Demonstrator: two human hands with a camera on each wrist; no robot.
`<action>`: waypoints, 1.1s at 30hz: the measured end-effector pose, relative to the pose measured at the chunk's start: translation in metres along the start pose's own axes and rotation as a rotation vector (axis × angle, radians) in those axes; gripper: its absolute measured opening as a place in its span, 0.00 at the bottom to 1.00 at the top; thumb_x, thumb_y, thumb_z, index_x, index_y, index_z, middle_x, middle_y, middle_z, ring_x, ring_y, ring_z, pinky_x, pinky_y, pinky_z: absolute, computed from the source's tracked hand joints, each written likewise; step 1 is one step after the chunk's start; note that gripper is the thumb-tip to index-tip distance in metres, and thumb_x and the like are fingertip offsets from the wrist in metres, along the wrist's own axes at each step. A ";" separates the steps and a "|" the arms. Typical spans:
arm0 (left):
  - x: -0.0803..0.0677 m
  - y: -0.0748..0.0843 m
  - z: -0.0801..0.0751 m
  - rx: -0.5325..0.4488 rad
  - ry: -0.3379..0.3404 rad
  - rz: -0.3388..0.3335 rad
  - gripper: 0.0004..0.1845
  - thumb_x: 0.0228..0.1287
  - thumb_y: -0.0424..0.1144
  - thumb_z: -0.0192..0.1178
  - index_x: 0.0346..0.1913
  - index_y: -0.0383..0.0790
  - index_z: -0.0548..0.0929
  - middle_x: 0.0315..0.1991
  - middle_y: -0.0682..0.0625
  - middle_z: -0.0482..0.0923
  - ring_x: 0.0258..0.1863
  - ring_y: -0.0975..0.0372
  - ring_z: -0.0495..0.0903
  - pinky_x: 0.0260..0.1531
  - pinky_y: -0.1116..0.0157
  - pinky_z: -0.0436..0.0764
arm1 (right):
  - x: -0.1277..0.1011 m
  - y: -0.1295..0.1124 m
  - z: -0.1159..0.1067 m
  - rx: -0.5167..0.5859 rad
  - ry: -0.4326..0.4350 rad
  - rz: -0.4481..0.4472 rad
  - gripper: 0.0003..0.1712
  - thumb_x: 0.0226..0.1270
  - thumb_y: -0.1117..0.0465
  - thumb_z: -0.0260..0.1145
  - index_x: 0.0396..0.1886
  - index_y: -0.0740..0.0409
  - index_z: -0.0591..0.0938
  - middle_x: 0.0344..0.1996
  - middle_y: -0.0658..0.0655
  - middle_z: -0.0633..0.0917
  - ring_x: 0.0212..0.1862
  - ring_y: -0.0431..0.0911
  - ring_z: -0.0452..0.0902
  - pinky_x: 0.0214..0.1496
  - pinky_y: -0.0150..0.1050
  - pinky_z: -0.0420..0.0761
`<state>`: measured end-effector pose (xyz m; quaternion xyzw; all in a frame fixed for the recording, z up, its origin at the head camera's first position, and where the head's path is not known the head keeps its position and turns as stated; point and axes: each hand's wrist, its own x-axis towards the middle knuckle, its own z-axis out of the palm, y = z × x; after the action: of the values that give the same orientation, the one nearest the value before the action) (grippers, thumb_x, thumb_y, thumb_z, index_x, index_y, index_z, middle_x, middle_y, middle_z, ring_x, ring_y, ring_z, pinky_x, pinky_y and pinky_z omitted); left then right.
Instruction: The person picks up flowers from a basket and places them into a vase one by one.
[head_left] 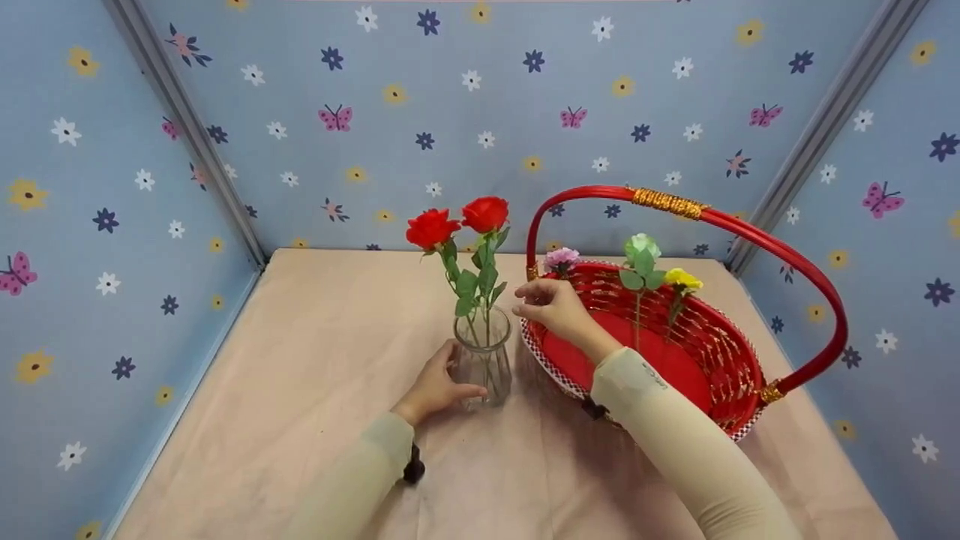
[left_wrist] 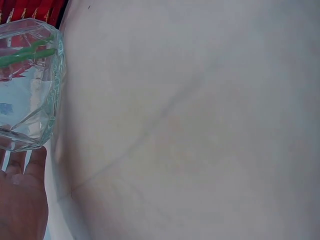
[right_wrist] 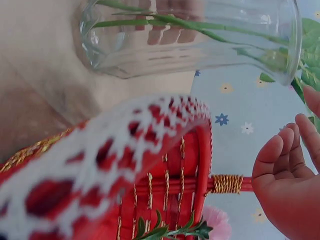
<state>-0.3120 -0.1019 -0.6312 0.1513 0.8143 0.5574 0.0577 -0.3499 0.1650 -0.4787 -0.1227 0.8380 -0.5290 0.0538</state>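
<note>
A clear glass vase (head_left: 499, 375) stands upright on the cloth with two red roses, a left one (head_left: 433, 229) and a right one (head_left: 486, 215), their green stems inside it. My left hand (head_left: 436, 386) holds the vase from the left, thumb across the front and fingers behind; the left wrist view shows the glass base beside the palm (left_wrist: 22, 200). Just right of the rose leaves, my right hand (head_left: 559, 307) hovers over the basket's near-left rim with loosely bent fingers and nothing visible in them. In the right wrist view it is apart from the vase (right_wrist: 150, 65).
To the right stands a red woven basket (head_left: 720, 345) with a tall arched handle (head_left: 810, 277). Pink (head_left: 561, 259), pale green (head_left: 643, 246) and yellow (head_left: 682, 279) flowers are in it. Patterned panels (head_left: 480, 150) enclose the cloth-covered table (head_left: 322, 322).
</note>
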 end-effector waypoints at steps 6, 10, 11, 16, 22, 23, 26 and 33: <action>0.001 -0.002 -0.001 0.002 -0.006 -0.006 0.55 0.50 0.49 0.88 0.78 0.44 0.69 0.80 0.42 0.71 0.83 0.46 0.65 0.83 0.43 0.66 | -0.003 0.005 -0.009 -0.010 0.028 0.004 0.19 0.71 0.61 0.78 0.58 0.60 0.89 0.49 0.60 0.91 0.47 0.48 0.81 0.56 0.34 0.85; 0.001 -0.004 -0.002 -0.001 -0.009 -0.008 0.54 0.50 0.49 0.88 0.77 0.45 0.69 0.79 0.42 0.71 0.83 0.46 0.65 0.83 0.42 0.66 | -0.004 0.009 -0.014 0.000 0.047 -0.037 0.19 0.70 0.63 0.78 0.56 0.66 0.89 0.45 0.59 0.91 0.43 0.46 0.80 0.50 0.31 0.83; 0.001 -0.004 -0.002 0.001 -0.008 -0.011 0.53 0.50 0.49 0.88 0.77 0.45 0.69 0.79 0.42 0.71 0.83 0.46 0.65 0.83 0.42 0.65 | -0.004 0.010 -0.016 0.011 0.049 -0.044 0.19 0.70 0.64 0.78 0.56 0.68 0.88 0.44 0.59 0.91 0.43 0.45 0.79 0.48 0.31 0.83; 0.000 -0.003 -0.002 0.008 -0.008 -0.018 0.53 0.49 0.49 0.89 0.76 0.46 0.69 0.79 0.42 0.71 0.83 0.46 0.65 0.83 0.43 0.66 | -0.009 0.013 -0.025 0.018 0.063 -0.035 0.15 0.70 0.65 0.77 0.54 0.65 0.89 0.45 0.58 0.91 0.43 0.44 0.81 0.47 0.29 0.84; 0.000 -0.001 -0.002 0.010 -0.004 -0.019 0.52 0.49 0.49 0.88 0.76 0.47 0.69 0.79 0.42 0.72 0.82 0.45 0.67 0.82 0.42 0.68 | -0.014 0.016 -0.038 -0.014 0.074 0.009 0.17 0.72 0.60 0.77 0.57 0.60 0.90 0.45 0.57 0.89 0.46 0.48 0.78 0.48 0.31 0.83; 0.000 -0.001 -0.002 0.010 -0.003 -0.020 0.52 0.49 0.48 0.88 0.76 0.46 0.70 0.78 0.42 0.72 0.82 0.46 0.67 0.82 0.42 0.68 | -0.015 0.017 -0.040 -0.020 0.074 0.013 0.18 0.72 0.59 0.77 0.58 0.60 0.89 0.45 0.57 0.89 0.46 0.48 0.77 0.47 0.30 0.82; 0.000 -0.001 -0.001 0.007 0.000 -0.018 0.52 0.50 0.48 0.88 0.76 0.46 0.70 0.78 0.42 0.73 0.81 0.46 0.68 0.81 0.43 0.68 | -0.017 0.019 -0.045 -0.015 0.079 0.035 0.19 0.72 0.59 0.77 0.58 0.61 0.89 0.44 0.56 0.88 0.45 0.48 0.77 0.42 0.31 0.82; 0.000 -0.002 0.000 0.009 0.003 0.000 0.51 0.50 0.48 0.88 0.75 0.47 0.70 0.77 0.43 0.74 0.80 0.47 0.70 0.80 0.43 0.70 | -0.023 0.025 -0.056 -0.011 0.086 0.042 0.16 0.73 0.60 0.76 0.56 0.61 0.89 0.40 0.55 0.87 0.41 0.46 0.80 0.40 0.34 0.86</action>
<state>-0.3126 -0.1028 -0.6331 0.1508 0.8168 0.5541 0.0559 -0.3434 0.2304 -0.4774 -0.0826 0.8448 -0.5279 0.0284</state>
